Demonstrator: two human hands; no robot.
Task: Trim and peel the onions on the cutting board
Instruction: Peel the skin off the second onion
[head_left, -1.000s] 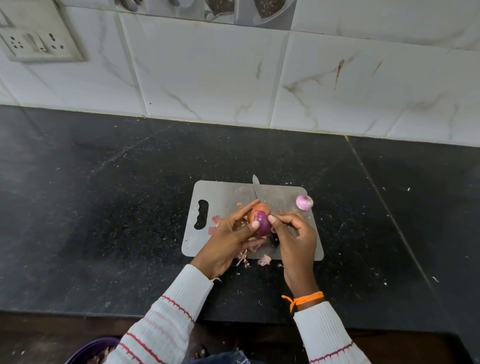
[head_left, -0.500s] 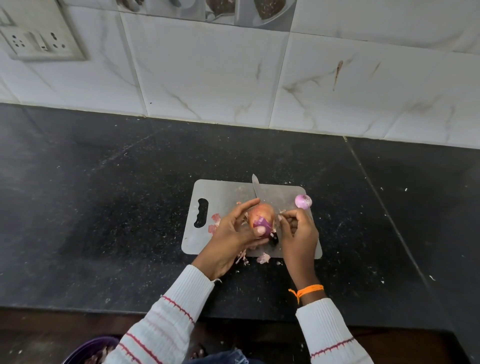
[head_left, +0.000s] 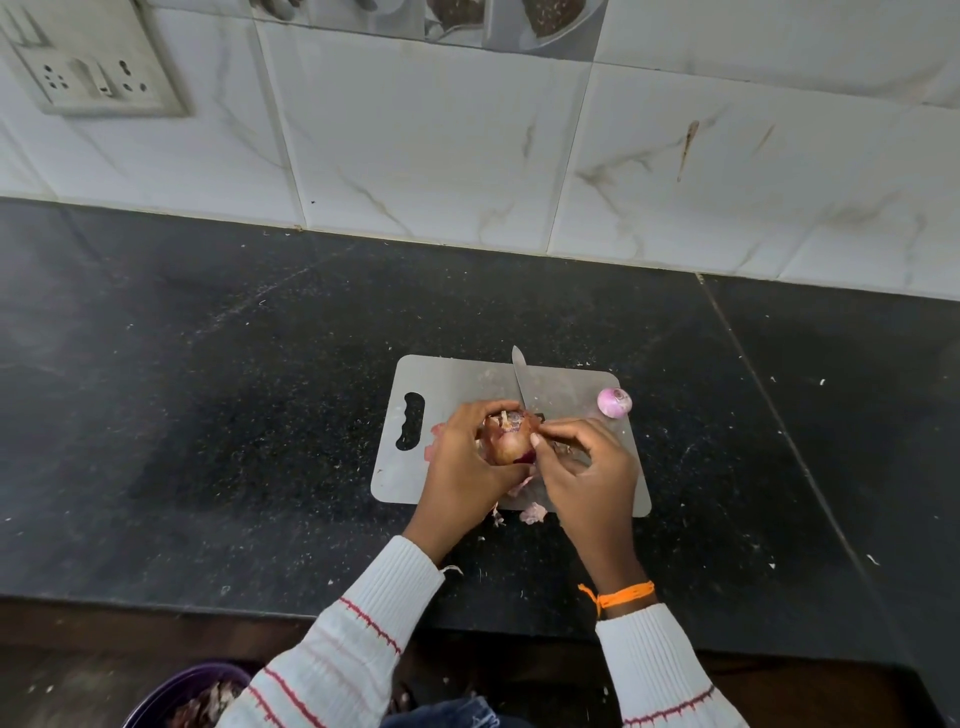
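Gripping the onion (head_left: 506, 439), left hand (head_left: 462, 467); right hand (head_left: 587, 467) pinching its skin.

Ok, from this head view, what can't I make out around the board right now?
- Knife handle: hidden behind the hands.
- Near side of the held onion: covered by the left hand and right hand, so how far it is peeled is unclear.
- Purple bowl: cut off by the bottom edge.

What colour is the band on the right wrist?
Orange: the wrist band shows clearly in the head view, just above the sleeve cuff.
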